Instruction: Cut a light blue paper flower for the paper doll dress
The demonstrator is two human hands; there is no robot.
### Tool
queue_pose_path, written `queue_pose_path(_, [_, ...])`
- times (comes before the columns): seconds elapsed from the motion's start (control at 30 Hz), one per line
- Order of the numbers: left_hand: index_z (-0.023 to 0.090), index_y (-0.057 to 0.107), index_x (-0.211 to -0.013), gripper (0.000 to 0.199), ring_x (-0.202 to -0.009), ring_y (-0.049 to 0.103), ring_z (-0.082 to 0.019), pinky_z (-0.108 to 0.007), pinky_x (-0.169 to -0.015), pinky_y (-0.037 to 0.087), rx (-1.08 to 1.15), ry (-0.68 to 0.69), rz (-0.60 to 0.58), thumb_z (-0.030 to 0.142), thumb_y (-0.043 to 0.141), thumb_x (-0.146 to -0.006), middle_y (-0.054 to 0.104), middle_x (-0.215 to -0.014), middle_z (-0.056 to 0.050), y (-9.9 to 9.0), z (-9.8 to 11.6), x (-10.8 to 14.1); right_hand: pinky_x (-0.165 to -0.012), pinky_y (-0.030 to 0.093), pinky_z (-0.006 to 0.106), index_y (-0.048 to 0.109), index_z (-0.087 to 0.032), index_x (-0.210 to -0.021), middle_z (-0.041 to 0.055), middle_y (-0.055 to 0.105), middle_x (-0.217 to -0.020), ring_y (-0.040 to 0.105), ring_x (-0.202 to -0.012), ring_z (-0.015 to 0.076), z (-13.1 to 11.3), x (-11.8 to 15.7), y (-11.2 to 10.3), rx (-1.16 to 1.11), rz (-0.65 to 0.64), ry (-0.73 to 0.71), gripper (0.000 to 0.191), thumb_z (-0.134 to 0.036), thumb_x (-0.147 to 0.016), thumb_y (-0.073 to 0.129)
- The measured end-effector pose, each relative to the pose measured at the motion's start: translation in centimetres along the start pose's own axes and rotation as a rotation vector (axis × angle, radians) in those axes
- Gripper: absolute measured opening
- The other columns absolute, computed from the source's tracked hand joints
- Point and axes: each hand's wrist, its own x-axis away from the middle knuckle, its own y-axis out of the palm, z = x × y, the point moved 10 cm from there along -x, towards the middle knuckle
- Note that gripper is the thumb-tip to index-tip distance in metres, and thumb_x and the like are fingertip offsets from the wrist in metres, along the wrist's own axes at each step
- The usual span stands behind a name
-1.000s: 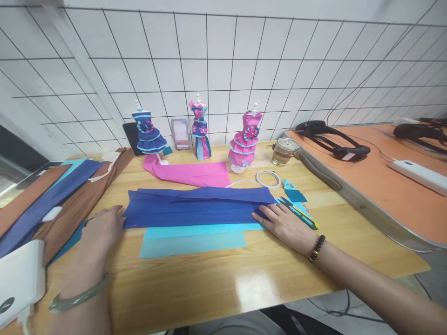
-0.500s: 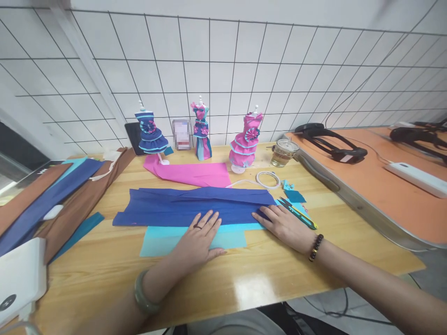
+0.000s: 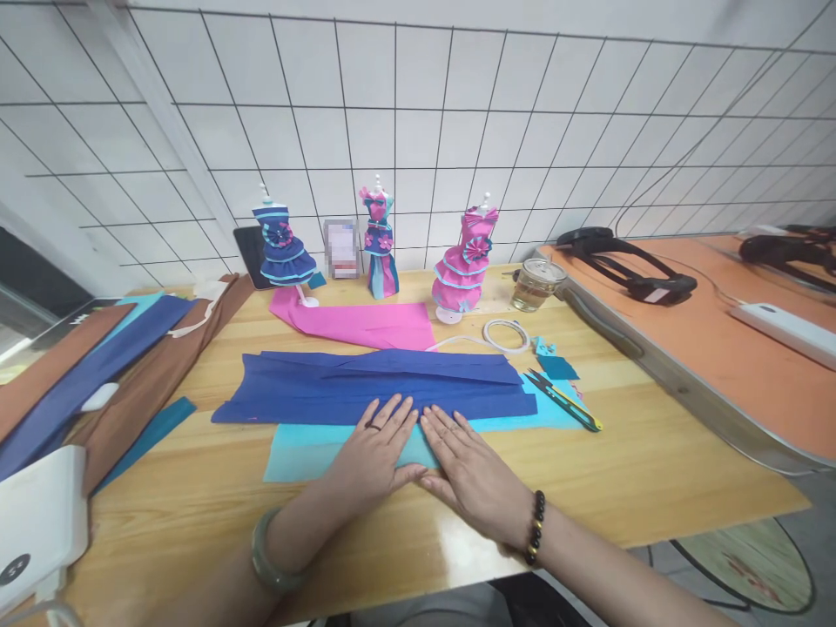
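A long dark blue fabric strip point(image 3: 379, 383) lies flat across the wooden table, its upper layer creased. Under its near edge shows light blue fabric point(image 3: 300, 453). My left hand point(image 3: 379, 444), with a ring and a green bangle, rests palm down, fingertips on the blue strip's near edge. Close beside it my right hand point(image 3: 467, 461), wearing a beaded bracelet, also lies flat, with fingertips on the same edge. Both hands have fingers stretched out and hold nothing. Thread snips point(image 3: 565, 401) with a yellow and green handle lie right of the strip.
Behind the strip lies pink fabric point(image 3: 366, 324). Small dress forms in a blue dress point(image 3: 284, 248), a multicoloured dress point(image 3: 380, 244) and a pink dress point(image 3: 465, 266) stand by the wall. A glass cup point(image 3: 536, 286) is at right, brown fabric point(image 3: 157, 383) at left.
My right hand has slid left from the strip's right end to beside my left hand, uncovering that end. My left hand has stayed nearly in place.
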Motion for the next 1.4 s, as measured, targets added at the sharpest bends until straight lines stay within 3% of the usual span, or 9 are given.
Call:
queue_pose_path(0.3, [0.017, 0.031, -0.131, 0.062, -0.127, 0.024, -0.022, -0.039, -0.104, 0.015, -0.006, -0.003, 0.032, 0.055, 0.023, -0.083, 0.030, -0.138, -0.009, -0.3, 0.1, 0.0, -0.102, 0.024, 0.047, 0.021, -0.014, -0.136, 0.0112, 0.026, -0.139, 0.017, -0.129, 0.0224, 6.4, 4.3, -0.6, 0.077, -0.044, 0.150, 0.061, -0.046, -0.086, 0.034])
queue_pose_path(0.43, [0.016, 0.032, -0.131, 0.063, -0.128, 0.023, -0.022, -0.039, -0.104, 0.015, -0.012, -0.006, 0.028, 0.055, 0.022, -0.083, 0.030, -0.138, -0.009, -0.2, 0.0, 0.0, -0.102, 0.022, 0.049, 0.027, -0.013, -0.134, 0.0117, 0.026, -0.139, 0.016, -0.129, 0.0246, 9.0, 5.5, -0.8, 0.124, -0.030, 0.231, 0.061, -0.048, -0.085, 0.034])
queue_pose_path(0.53, [0.016, 0.031, -0.131, 0.063, -0.128, 0.022, -0.021, -0.039, -0.104, 0.015, -0.013, -0.007, 0.020, 0.055, 0.022, -0.083, 0.030, -0.138, -0.009, -0.1, 0.0, 0.0, -0.102, 0.021, 0.050, 0.029, -0.013, -0.133, 0.0132, 0.026, -0.139, 0.016, -0.129, 0.0258, 8.6, 5.4, -1.3, 0.139, 0.015, 0.236, 0.062, -0.049, -0.084, 0.035])
queue_pose_path(0.73, [0.016, 0.033, -0.130, 0.062, -0.128, 0.023, -0.021, -0.039, -0.103, 0.016, -0.017, -0.006, 0.016, 0.055, 0.022, -0.083, 0.031, -0.137, -0.009, -0.2, 0.1, -0.1, -0.103, 0.018, 0.051, 0.026, -0.014, -0.134, 0.0120, 0.029, -0.138, 0.018, -0.129, 0.0235, 4.9, 3.9, -0.8, 0.102, -0.025, 0.115, 0.057, -0.045, -0.087, 0.031])
queue_pose_path(1.03, [0.016, 0.027, -0.133, 0.065, -0.128, 0.021, -0.022, -0.039, -0.104, 0.014, 0.005, -0.003, -0.021, 0.058, 0.020, -0.082, 0.027, -0.139, -0.008, 0.1, 0.0, 0.2, -0.103, 0.022, 0.047, 0.032, -0.010, -0.132, 0.0137, 0.026, -0.139, 0.019, -0.129, 0.0240, 8.9, 6.2, -0.7, 0.133, -0.023, 0.301, 0.061, -0.048, -0.085, 0.032])
queue_pose_path(1.27, [0.017, 0.024, -0.134, 0.069, -0.129, 0.019, -0.022, -0.039, -0.104, 0.013, -0.005, -0.036, -0.041, 0.060, 0.019, -0.081, 0.026, -0.140, -0.006, -0.1, -0.9, 1.1, -0.103, 0.022, 0.047, 0.031, -0.010, -0.132, 0.0121, 0.026, -0.139, 0.019, -0.129, 0.0234, 8.7, 6.4, -0.7, 0.162, -0.011, 0.301, 0.061, -0.049, -0.085, 0.031])
queue_pose_path(1.4, [0.016, 0.023, -0.134, 0.070, -0.129, 0.018, -0.023, -0.040, -0.103, 0.015, -0.031, -0.099, -0.058, 0.061, 0.020, -0.080, 0.027, -0.139, -0.008, -0.3, -2.5, 2.5, -0.103, 0.021, 0.047, 0.032, -0.008, -0.132, 0.0125, 0.027, -0.138, 0.020, -0.129, 0.0238, 8.8, 6.5, -0.6, 0.179, -0.002, 0.294, 0.062, -0.049, -0.085, 0.031])
